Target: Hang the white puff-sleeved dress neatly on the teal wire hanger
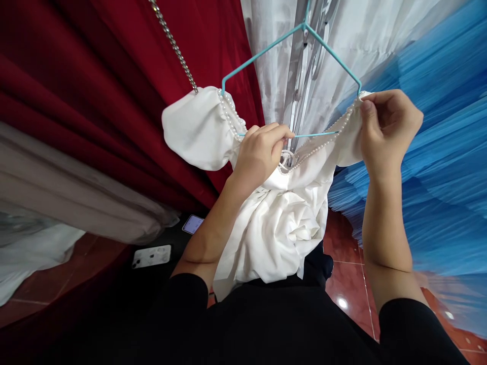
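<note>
A white dress (266,238) with puffed sleeves and a pearl-trimmed neckline hangs on a light-blue hanger (262,53). My left hand (262,147) is closed around the hanger's bottom bar, in front of the neckline. At the right shoulder, my right hand (390,126) pinches the dress's edge between thumb and fingers, close to the hanger's corner. The left sleeve (196,129) puffs out beyond the hanger's other corner. A large fabric flower (304,228) sits on the front of the dress. My left forearm hides part of the bodice.
Dark red curtains (114,91) hang at left, with a beaded chain (173,43) before them. Blue tulle (449,167) fills the right side; white fabric and a metal pole (300,76) stand behind. Two phones, one patterned (151,256) and one lit (193,224), lie on a black surface.
</note>
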{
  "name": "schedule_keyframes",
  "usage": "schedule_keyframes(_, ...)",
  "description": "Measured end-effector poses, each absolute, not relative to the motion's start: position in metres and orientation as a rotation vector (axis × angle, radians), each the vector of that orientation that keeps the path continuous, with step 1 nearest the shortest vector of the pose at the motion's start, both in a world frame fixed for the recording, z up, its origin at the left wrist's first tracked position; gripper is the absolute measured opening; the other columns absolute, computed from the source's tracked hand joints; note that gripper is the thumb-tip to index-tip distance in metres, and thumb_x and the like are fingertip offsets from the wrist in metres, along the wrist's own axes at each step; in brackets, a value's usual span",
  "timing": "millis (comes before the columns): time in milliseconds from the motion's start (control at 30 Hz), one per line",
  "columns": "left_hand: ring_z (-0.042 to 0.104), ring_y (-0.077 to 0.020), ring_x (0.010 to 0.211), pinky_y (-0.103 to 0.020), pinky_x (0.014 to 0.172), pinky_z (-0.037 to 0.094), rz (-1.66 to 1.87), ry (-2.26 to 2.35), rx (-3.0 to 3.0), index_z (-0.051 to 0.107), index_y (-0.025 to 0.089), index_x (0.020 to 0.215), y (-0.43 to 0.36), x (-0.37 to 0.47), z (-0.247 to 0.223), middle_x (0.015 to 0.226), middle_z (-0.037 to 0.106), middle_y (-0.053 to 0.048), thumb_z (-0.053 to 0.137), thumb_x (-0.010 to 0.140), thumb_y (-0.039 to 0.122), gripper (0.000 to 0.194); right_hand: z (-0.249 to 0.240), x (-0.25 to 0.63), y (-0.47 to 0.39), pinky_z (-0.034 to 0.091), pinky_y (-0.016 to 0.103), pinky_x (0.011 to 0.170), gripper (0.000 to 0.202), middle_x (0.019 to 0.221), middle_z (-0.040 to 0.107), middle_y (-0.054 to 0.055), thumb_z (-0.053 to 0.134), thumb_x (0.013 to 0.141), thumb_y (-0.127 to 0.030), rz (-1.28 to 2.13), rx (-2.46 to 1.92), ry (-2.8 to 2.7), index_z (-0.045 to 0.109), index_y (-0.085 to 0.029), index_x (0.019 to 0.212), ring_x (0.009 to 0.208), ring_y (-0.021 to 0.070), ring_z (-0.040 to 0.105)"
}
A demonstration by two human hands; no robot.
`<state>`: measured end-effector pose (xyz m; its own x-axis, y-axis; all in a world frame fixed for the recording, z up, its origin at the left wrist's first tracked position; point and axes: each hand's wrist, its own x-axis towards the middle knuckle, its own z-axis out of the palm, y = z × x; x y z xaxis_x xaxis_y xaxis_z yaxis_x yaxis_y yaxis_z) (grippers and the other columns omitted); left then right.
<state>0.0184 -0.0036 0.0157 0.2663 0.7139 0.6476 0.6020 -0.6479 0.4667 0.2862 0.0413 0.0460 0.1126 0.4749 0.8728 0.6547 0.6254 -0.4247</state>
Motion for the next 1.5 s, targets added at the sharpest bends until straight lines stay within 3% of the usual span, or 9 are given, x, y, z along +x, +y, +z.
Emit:
schedule_keyframes(200,0.072,-0.0228,0.092,-0.043,0.096,0.05,1.335,1.203,2.364,0.071,0.026,0.104,-0.002,0.02,0.014,0.099,0.078,-0.001,0.049,0.104,0.006,0.029,0.056,0.276,0.019,0.051,0.037,0.067,0.009,0.092,0.073,0.005,0.074,0.092,-0.019,-0.321,-0.732,-1.38,0.077,-0.023,0.1,0.078,0.0197,0.069)
schedule_keyframes(500,0.075,-0.0232,0.111,-0.043,0.107,0.052,1.397,1.156,2.406,0.072,0.025,0.11,-0.009,0.021,0.013,0.113,0.08,-0.003,0.049,0.109,0.012,0.027,0.006,0.212,0.009,0.059,0.05,0.101,0.033,0.129,0.076,0.007,0.054,0.11,-0.033,-0.168,-0.92,-1.982,0.059,-0.035,0.143,0.117,0.0281,0.074)
schedule_keyframes(600,0.073,-0.0238,0.122,-0.044,0.112,0.054,1.618,1.126,2.397,0.072,0.027,0.113,-0.003,0.016,0.004,0.124,0.077,-0.004,0.049,0.112,0.019,0.024,-0.011,0.213,0.02,0.057,0.05,0.102,0.03,0.115,0.078,0.006,0.045,0.114,-0.038,-0.23,-0.921,-1.944,0.063,-0.03,0.137,0.108,0.0259,0.075)
schedule_keyframes(733,0.062,-0.0299,0.137,-0.053,0.126,0.047,2.347,1.425,2.196,0.074,0.031,0.123,0.013,-0.007,-0.005,0.137,0.067,-0.007,0.064,0.106,0.033,0.019,-0.015,0.215,0.024,0.055,0.046,0.094,0.032,0.107,0.076,0.006,0.041,0.115,-0.037,-0.306,-0.893,-1.89,0.07,-0.028,0.124,0.099,0.0234,0.074)
schedule_keyframes(833,0.058,-0.0344,0.143,-0.057,0.131,0.041,2.399,1.619,2.051,0.071,0.029,0.13,0.032,-0.031,-0.006,0.139,0.066,-0.009,0.076,0.099,0.036,0.032,-0.018,0.213,0.025,0.053,0.047,0.093,0.029,0.109,0.075,0.006,0.046,0.112,-0.033,-0.341,-0.885,-1.893,0.073,-0.029,0.12,0.101,0.0246,0.074)
schedule_keyframes(1000,0.074,-0.0174,0.112,-0.038,0.107,0.06,2.275,1.446,1.996,0.069,0.021,0.113,0.068,-0.071,0.001,0.111,0.077,-0.002,0.06,0.109,0.021,0.01,-0.023,0.219,0.031,0.051,0.049,0.1,0.029,0.109,0.073,0.005,0.05,0.105,-0.024,-0.278,-0.89,-1.903,0.074,-0.031,0.119,0.102,0.0253,0.072)
schedule_keyframes(1267,0.072,-0.0096,0.092,-0.033,0.089,0.059,2.54,1.4,1.678,0.06,0.018,0.103,0.066,-0.129,-0.018,0.098,0.068,0.002,0.066,0.107,0.026,0.011,-0.02,0.22,0.032,0.05,0.048,0.102,0.034,0.11,0.072,0.003,0.05,0.103,-0.018,-0.262,-0.812,-1.91,0.074,-0.034,0.122,0.103,0.0231,0.071)
schedule_keyframes(1433,0.072,-0.0113,0.077,-0.028,0.073,0.057,2.05,1.511,1.81,0.069,0.017,0.102,0.033,-0.103,-0.057,0.085,0.073,0.004,0.079,0.097,0.032,0.018,-0.023,0.213,0.031,0.051,0.048,0.101,0.04,0.113,0.071,0.002,0.051,0.103,-0.017,-0.227,-0.756,-1.904,0.072,-0.037,0.13,0.106,0.0238,0.072)
schedule_keyframes(1500,0.078,-0.0175,0.088,-0.033,0.082,0.062,1.765,1.42,2.055,0.077,0.02,0.103,0.018,-0.077,-0.058,0.096,0.081,0.0,0.072,0.099,0.026,0.008,-0.024,0.211,0.032,0.052,0.047,0.099,0.041,0.114,0.072,0.002,0.052,0.103,-0.016,-0.234,-0.746,-1.898,0.072,-0.037,0.132,0.107,0.0234,0.072)
